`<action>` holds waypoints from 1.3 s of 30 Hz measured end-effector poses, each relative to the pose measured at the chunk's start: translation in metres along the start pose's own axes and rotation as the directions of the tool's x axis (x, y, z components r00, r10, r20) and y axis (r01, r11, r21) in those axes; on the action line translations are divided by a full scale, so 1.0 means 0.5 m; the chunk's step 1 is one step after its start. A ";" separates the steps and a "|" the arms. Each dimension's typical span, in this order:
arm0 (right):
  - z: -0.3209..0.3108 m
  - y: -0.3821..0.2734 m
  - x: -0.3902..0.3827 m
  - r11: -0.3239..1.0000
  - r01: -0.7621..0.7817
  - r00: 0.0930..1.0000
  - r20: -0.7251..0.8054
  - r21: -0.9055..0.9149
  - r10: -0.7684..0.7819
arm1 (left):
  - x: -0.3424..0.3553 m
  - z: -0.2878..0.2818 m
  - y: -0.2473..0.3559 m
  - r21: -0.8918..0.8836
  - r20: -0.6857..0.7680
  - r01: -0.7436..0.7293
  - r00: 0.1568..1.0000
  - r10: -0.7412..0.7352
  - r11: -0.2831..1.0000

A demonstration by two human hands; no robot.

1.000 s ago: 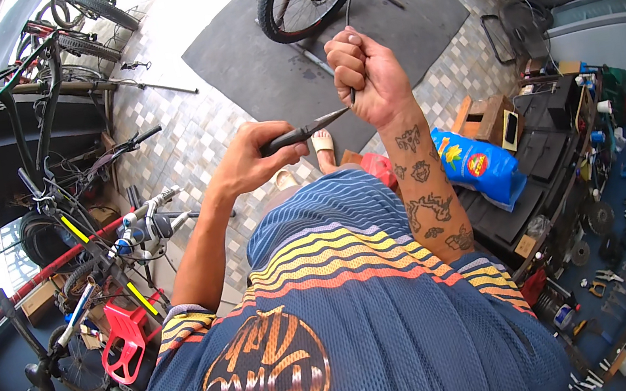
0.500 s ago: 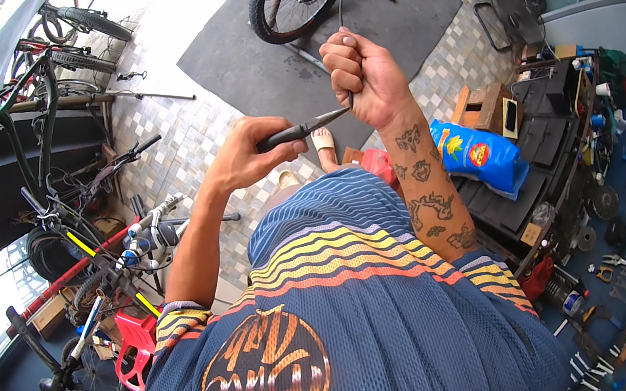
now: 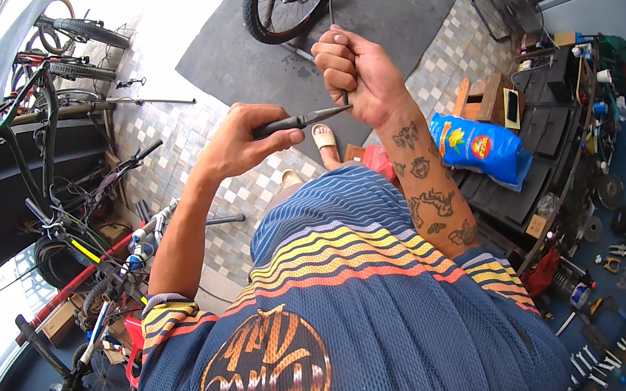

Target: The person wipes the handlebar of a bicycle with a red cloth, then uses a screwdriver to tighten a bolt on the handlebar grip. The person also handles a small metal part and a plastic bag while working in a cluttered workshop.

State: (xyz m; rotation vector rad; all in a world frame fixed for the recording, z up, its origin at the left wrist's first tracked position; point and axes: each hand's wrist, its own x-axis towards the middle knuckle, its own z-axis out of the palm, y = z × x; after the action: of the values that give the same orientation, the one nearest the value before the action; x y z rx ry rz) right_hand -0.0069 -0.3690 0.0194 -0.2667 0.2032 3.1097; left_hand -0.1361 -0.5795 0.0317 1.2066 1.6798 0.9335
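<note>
My left hand [image 3: 236, 144] is closed around the black handle of needle-nose pliers [image 3: 316, 116]. Their pointed metal jaws reach right and meet the lower end of a thin dark cable [image 3: 334, 2] just under my right fist. That cable runs up through the fist of my right hand [image 3: 370, 79] and extends beyond it toward the bicycle wheel [image 3: 273, 10]. Whether the jaws are clamped on the cable end or only touch it I cannot tell. My right fingers hide the middle stretch of the cable.
The wheel stands on a dark mat [image 3: 231, 71] over tiled floor. Bicycle frames [image 3: 50, 144] and parts crowd the left. On the right, a blue bag [image 3: 480, 148] and a wooden box [image 3: 487, 99] rest on a black bench [image 3: 523, 178], with several hand tools beyond.
The pliers have swung from an upward slant to nearly level, their tip still by the cable's lower end. Both hands have shifted slightly left in view; the right stays closed.
</note>
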 end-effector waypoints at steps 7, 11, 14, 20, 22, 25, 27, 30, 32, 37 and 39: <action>-0.005 -0.006 -0.006 1.000 -0.003 1.000 -0.006 -0.024 0.003 | 0.016 -0.017 0.021 0.218 0.076 -0.154 0.987 0.141 0.964; -0.005 -0.013 -0.011 0.999 -0.010 1.000 -0.012 -0.052 0.009 | 0.017 -0.026 0.062 0.246 0.143 -0.126 0.985 0.092 0.961; -0.004 -0.010 -0.014 0.983 0.011 0.997 -0.079 -0.184 -0.026 | 0.021 -0.028 0.096 0.266 0.180 -0.101 0.982 0.053 0.959; -0.009 -0.012 -0.002 0.909 -0.018 0.982 -0.177 -0.417 -0.062 | 0.038 -0.032 0.113 0.565 0.221 -0.059 0.972 -0.083 0.823; -0.017 -0.015 0.009 0.869 0.011 0.977 -0.180 -0.494 -0.115 | 0.032 -0.024 0.103 0.534 0.230 -0.025 0.966 -0.116 0.845; -0.033 -0.012 0.029 0.833 0.085 0.963 -0.171 -0.546 -0.210 | 0.002 0.010 0.090 0.442 0.197 0.017 0.974 -0.116 0.897; -0.043 -0.009 0.043 0.859 0.086 0.958 -0.196 -0.505 -0.212 | -0.019 0.036 0.084 0.439 0.178 0.120 0.960 -0.217 0.891; -0.049 -0.014 0.065 0.816 0.139 0.932 -0.204 -0.561 -0.299 | -0.047 0.063 0.077 0.612 0.252 -0.034 0.955 -0.154 0.790; -0.045 -0.021 0.079 0.716 0.218 0.919 -0.108 -0.663 -0.380 | -0.074 0.087 0.075 0.382 0.194 0.037 0.974 -0.120 0.924; -0.049 -0.027 0.083 0.827 0.072 0.971 -0.149 -0.558 -0.185 | -0.100 0.087 0.062 0.351 0.154 -0.040 0.988 -0.016 0.936; -0.055 -0.025 0.083 0.831 0.084 0.961 -0.177 -0.550 -0.215 | -0.108 0.083 0.066 0.381 0.116 -0.033 0.993 -0.012 0.924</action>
State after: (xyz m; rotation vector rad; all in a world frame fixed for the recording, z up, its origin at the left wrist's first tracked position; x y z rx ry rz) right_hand -0.0429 -0.3602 -0.0163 -0.6192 -0.6760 2.8929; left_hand -0.0772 -0.6190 0.0577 1.4961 1.8137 0.5383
